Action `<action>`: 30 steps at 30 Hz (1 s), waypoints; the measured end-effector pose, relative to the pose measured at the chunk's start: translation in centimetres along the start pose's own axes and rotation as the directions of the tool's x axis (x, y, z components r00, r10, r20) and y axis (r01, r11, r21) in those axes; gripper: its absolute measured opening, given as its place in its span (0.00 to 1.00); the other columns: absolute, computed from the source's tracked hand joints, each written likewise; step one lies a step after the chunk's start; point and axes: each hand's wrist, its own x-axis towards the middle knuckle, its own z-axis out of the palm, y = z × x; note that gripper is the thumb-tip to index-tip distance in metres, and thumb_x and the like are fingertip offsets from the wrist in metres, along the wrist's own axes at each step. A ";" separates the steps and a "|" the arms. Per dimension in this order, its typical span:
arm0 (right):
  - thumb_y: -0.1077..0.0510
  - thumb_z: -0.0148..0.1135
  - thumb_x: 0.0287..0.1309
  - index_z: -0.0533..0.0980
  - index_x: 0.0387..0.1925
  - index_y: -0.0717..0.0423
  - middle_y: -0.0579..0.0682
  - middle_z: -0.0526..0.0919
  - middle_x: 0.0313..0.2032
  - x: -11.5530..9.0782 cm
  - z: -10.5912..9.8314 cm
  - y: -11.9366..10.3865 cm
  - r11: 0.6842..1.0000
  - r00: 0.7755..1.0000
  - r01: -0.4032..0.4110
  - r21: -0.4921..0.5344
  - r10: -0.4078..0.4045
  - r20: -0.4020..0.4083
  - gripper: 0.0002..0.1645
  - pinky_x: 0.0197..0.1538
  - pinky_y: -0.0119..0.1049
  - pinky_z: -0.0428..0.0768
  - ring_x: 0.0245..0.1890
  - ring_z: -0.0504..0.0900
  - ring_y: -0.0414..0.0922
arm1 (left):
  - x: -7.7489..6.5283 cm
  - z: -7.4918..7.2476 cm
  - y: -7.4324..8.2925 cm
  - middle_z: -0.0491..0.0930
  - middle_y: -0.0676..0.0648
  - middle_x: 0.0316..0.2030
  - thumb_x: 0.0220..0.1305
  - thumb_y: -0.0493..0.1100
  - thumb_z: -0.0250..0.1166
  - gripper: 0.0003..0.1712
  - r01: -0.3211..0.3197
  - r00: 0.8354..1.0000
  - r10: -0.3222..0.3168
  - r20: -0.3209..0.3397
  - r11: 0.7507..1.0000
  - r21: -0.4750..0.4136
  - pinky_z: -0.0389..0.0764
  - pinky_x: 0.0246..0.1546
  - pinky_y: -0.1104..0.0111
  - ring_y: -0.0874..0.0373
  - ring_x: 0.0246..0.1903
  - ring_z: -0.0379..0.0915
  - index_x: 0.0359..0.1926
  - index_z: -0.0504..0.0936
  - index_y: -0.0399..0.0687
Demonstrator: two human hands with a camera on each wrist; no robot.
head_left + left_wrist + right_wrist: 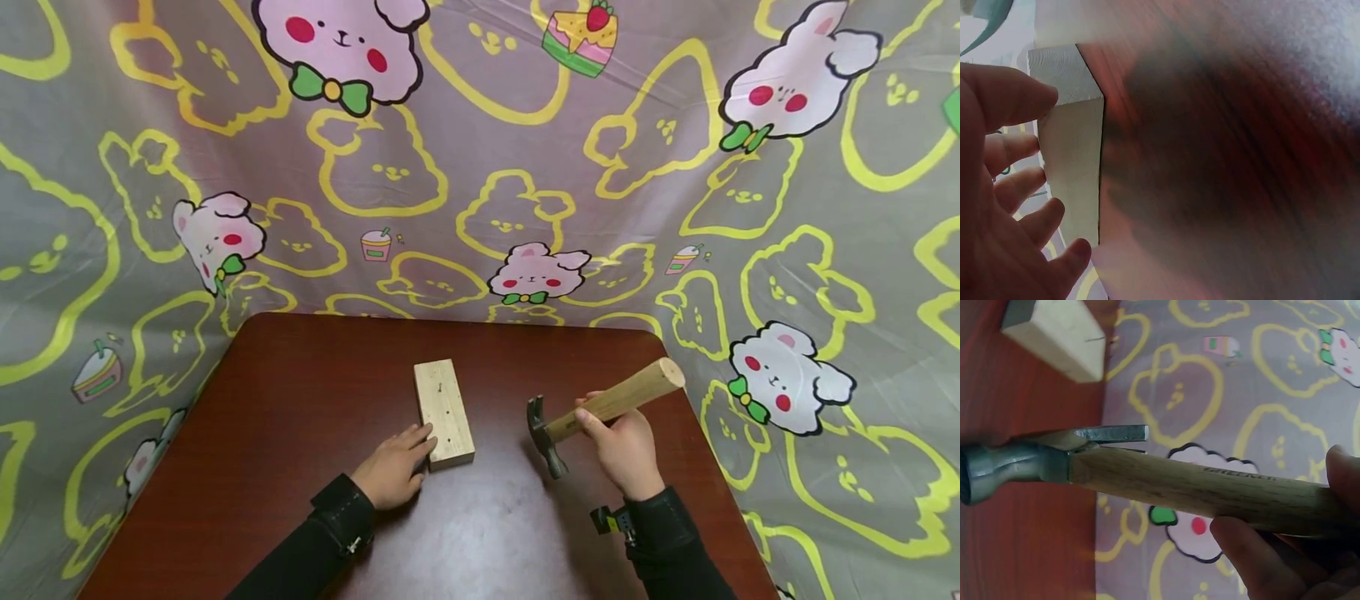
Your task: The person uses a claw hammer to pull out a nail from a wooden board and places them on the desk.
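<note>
A pale wooden block (438,400) lies flat on the table. One nail (440,387) sticks up near its far end, and small dark spots mark its top nearer me. Against the block's left long side, my left hand (393,467) rests with loosely spread fingers. In the left wrist view, its fingertips (1054,215) lie along the block's side (1072,169). To the right of the block, my right hand (630,450) grips the wooden handle of a claw hammer (611,400). The metal hammer head (1016,465) hangs above the table, apart from the block.
The dark brown table (315,367) has rounded far corners. A grey patterned cloth (420,192) hangs behind it and along both sides. Black sleeves (300,554) cover both forearms.
</note>
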 end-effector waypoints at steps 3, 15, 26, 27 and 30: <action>0.58 0.67 0.64 0.79 0.51 0.64 0.56 0.86 0.44 0.0 0.9 0.8 0.998 1.000 0.015 -0.066 -0.015 -0.003 0.17 0.41 0.42 0.82 0.45 0.84 0.52 | -0.1 0.1 0.0 0.64 0.37 0.70 0.62 0.40 0.65 0.33 0.005 1.000 -0.005 0.001 1.000 -0.006 0.63 0.64 0.47 0.40 0.70 0.57 0.68 0.72 0.37; 0.61 0.68 0.63 0.77 0.49 0.65 0.57 0.85 0.41 0.3 2.7 1.9 0.995 0.999 0.030 -0.100 -0.027 0.030 0.16 0.42 0.49 0.83 0.43 0.85 0.54 | 0.9 -0.7 1.3 0.69 0.38 0.65 0.62 0.44 0.68 0.30 0.002 0.997 -0.002 0.075 1.000 -0.004 0.68 0.62 0.55 0.44 0.65 0.64 0.64 0.77 0.37; 0.56 0.65 0.66 0.74 0.54 0.64 0.58 0.84 0.43 1.6 3.3 1.8 0.984 0.994 -0.016 -0.176 0.036 0.107 0.20 0.41 0.50 0.84 0.43 0.85 0.54 | 2.0 0.4 2.4 0.74 0.41 0.58 0.64 0.42 0.66 0.23 -0.133 0.991 0.133 -0.022 0.991 -0.010 0.71 0.59 0.55 0.46 0.59 0.69 0.60 0.82 0.44; 0.55 0.65 0.67 0.74 0.54 0.63 0.58 0.84 0.43 1.7 3.3 1.8 0.983 0.993 -0.013 -0.184 0.035 0.113 0.20 0.41 0.50 0.84 0.43 0.85 0.54 | 1.9 0.4 2.2 0.73 0.40 0.60 0.64 0.41 0.65 0.23 -0.125 0.992 0.125 -0.023 0.992 -0.012 0.70 0.60 0.55 0.45 0.61 0.68 0.61 0.81 0.44; 0.53 0.65 0.67 0.75 0.53 0.62 0.59 0.84 0.42 1.9 3.5 1.9 0.977 0.991 0.002 -0.212 0.026 0.129 0.20 0.40 0.51 0.84 0.41 0.85 0.54 | 1.7 0.2 1.5 0.70 0.38 0.65 0.64 0.40 0.65 0.24 -0.098 0.995 0.099 -0.027 0.995 0.024 0.66 0.64 0.53 0.44 0.66 0.64 0.62 0.80 0.44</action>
